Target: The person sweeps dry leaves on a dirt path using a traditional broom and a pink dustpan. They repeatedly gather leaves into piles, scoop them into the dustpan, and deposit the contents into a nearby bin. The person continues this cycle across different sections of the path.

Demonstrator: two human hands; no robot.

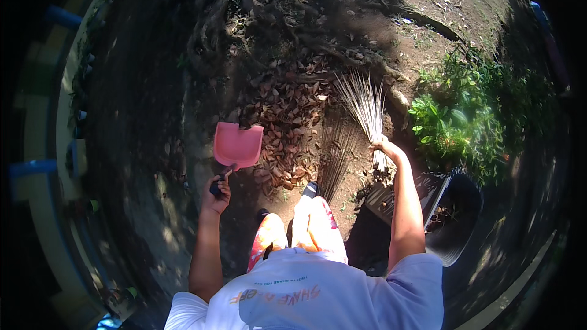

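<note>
My left hand (217, 192) is closed around the dark handle of a pink plastic dustpan (238, 145), which is held over the ground left of the leaves. My right hand (388, 147) grips a stick broom (364, 105) near its lower, bound-looking end, with the thin bristles fanned out away from me. A pile of dry brown leaves (279, 142) lies on the soil between the dustpan and the broom, in front of my feet. The broom casts a striped shadow on the ground beside the pile.
Leafy green plants (458, 119) grow at the right. Below them, near my right arm, is a dark container (458, 224) with some plant debris inside. Thick tree roots (339, 50) cross the ground ahead. A pale curb (69, 82) runs along the far left.
</note>
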